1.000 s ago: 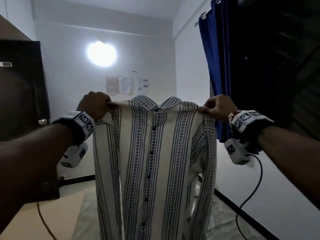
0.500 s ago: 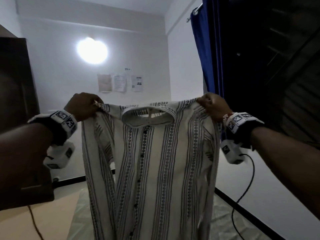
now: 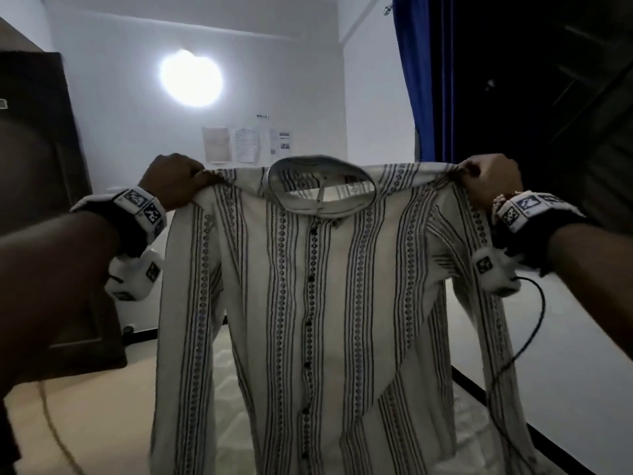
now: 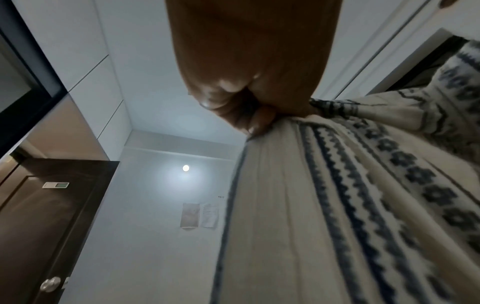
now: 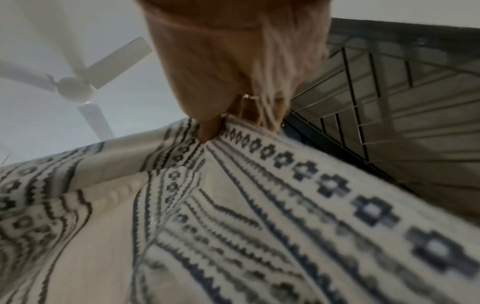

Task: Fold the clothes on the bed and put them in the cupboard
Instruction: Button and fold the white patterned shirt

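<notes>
We list pale walls (image 3: 291, 80); one round wall lamp (image 3: 190, 78), lit; three paper sheets (image 3: 246, 144) pinned below it. We note a dark wooden door (image 4: 49, 222) with a metal knob (image 4: 50, 284) at left, a blue curtain (image 3: 416, 80) at right, a white ceiling fan (image 5: 71, 86) overhead, and a dark skirting strip (image 3: 548, 437) along the right wall.
</notes>
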